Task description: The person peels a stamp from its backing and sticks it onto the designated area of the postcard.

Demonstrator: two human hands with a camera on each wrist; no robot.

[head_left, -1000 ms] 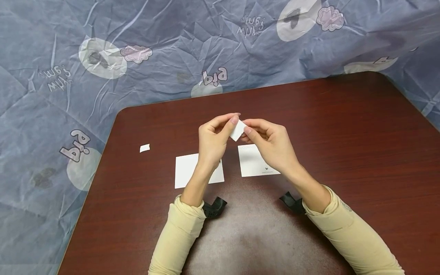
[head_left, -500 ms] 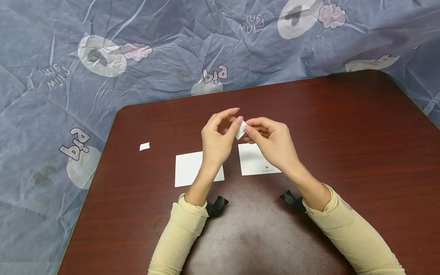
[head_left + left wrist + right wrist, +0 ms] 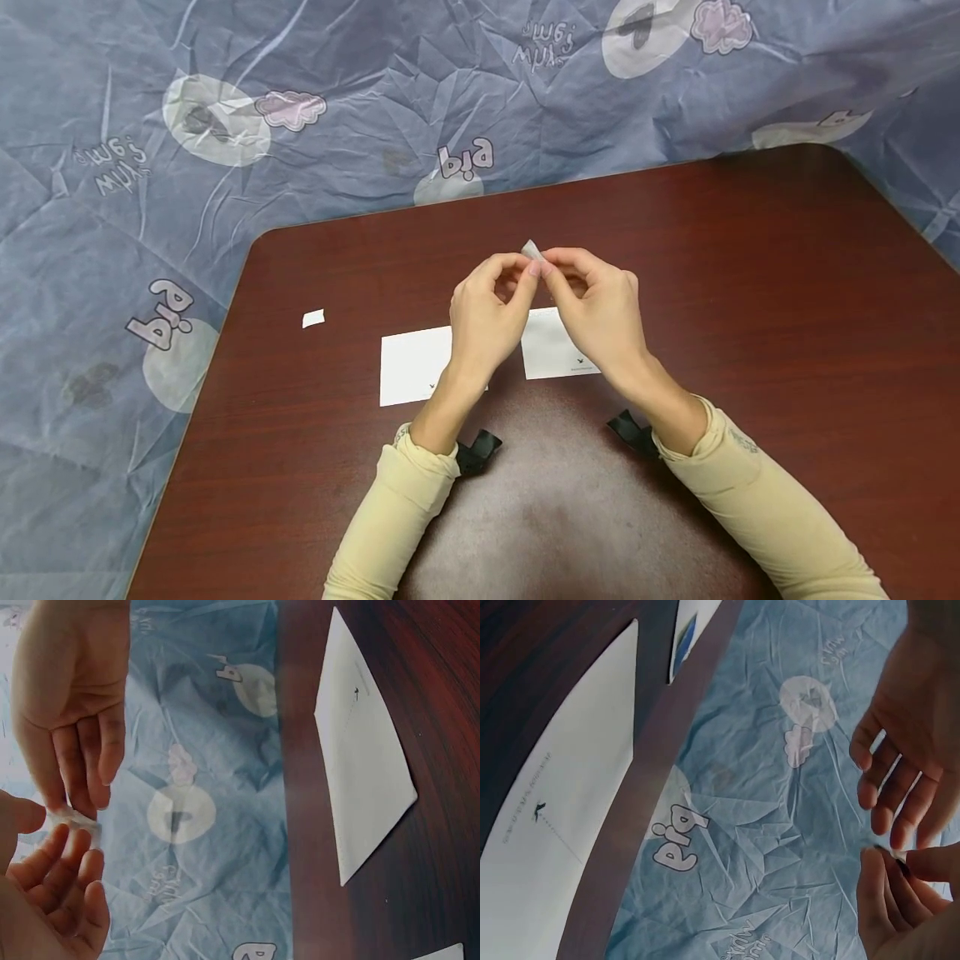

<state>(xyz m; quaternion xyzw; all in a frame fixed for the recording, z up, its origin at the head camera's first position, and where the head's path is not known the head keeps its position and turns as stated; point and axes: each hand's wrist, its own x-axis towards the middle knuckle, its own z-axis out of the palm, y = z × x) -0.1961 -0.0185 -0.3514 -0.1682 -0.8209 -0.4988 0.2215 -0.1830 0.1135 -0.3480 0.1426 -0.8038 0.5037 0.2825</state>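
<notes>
A small piece of white paper (image 3: pixel 532 249), now narrow and greyish, stands up between the fingertips of both hands above the table. My left hand (image 3: pixel 487 315) pinches it from the left with thumb and fingers. From the right, my right hand (image 3: pixel 606 317) pinches the same piece, with the thumb tips side by side. In the left wrist view the paper (image 3: pixel 73 819) looks crumpled or folded; fingers cover much of it. Below the hands lie two white cards, a left card (image 3: pixel 412 367) and a right card (image 3: pixel 555 350), each partly hidden by an arm or hand.
A small white scrap (image 3: pixel 313 318) lies at the left of the brown table (image 3: pixel 750 275). Behind the table hangs a wrinkled blue printed cloth (image 3: pixel 360 108). One card end (image 3: pixel 682 645) shows a blue patch in the right wrist view. Black mounts (image 3: pixel 478 452) sit at the wrists.
The left hand has moved right and met the right hand, its fingers closing again on the paper. The paper has turned from a flat white square to a narrow upright piece.
</notes>
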